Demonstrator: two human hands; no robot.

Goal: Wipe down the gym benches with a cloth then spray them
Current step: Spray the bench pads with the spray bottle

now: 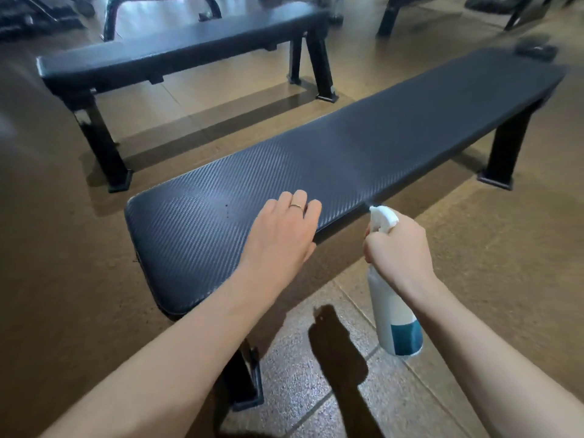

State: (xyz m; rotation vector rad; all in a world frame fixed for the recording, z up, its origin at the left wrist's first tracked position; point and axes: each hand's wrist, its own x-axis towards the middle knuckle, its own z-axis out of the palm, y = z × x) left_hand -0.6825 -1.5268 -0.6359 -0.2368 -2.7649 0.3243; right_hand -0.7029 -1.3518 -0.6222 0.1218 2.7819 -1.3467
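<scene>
- There was one view only, from a wide-angle camera worn on the person's head, so no second view shared any part of the scene.
- It looked forward and steeply down, over both forearms.
- The near bench (316, 172) ran diagonally from lower left to upper right, close below the lens.
- A second bench (177, 49) lay farther off, towards the top.
- The floor (316, 390) filled the bottom edge, and straight lines bent near the borders.
</scene>
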